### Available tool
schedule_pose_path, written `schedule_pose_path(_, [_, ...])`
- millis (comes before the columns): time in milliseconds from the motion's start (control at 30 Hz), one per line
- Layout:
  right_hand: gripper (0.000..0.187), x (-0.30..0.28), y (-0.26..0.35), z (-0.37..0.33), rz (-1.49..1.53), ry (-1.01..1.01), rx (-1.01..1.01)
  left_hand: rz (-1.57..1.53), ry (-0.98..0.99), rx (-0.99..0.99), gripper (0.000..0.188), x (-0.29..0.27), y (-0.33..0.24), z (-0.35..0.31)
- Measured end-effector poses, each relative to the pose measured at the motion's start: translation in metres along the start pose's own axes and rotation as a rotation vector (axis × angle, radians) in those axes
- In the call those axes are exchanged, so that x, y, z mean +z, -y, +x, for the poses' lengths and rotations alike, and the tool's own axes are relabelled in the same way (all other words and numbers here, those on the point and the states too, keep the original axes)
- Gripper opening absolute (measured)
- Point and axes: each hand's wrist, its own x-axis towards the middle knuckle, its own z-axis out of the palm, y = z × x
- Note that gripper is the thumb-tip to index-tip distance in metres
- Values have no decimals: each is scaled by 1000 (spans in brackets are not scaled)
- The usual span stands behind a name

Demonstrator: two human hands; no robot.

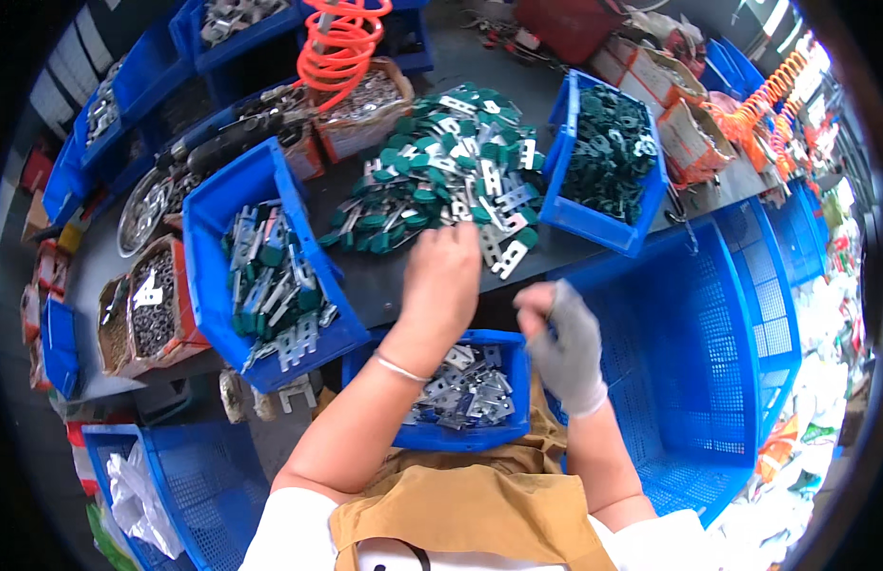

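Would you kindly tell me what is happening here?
A person's bare left hand is at the near edge of a heap of silver and green pieces. The right hand, in a grey glove, hovers apart from it; whether either holds anything is unclear. A blue plastic bin of silver metal plates stands before the person.

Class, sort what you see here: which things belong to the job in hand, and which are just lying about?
Probably part of the job:
pile of green-and-metal pieces, at the left hand's fingertips
blue bin of metal pieces, nearest the body

Seemingly not in use:
orange coiled hose, hanging
white plastic bag, lower left
red container, at the back
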Motion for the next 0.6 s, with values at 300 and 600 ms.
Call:
schedule_pose_path(300, [10,-57,-81,85,-826,-46,-24,369,116,-165,7,-56,-8,-7])
schedule_pose_path(600, [9,-70,-87,111,-802,131,-93,-1631,64,-631,16,-78,-3,-53])
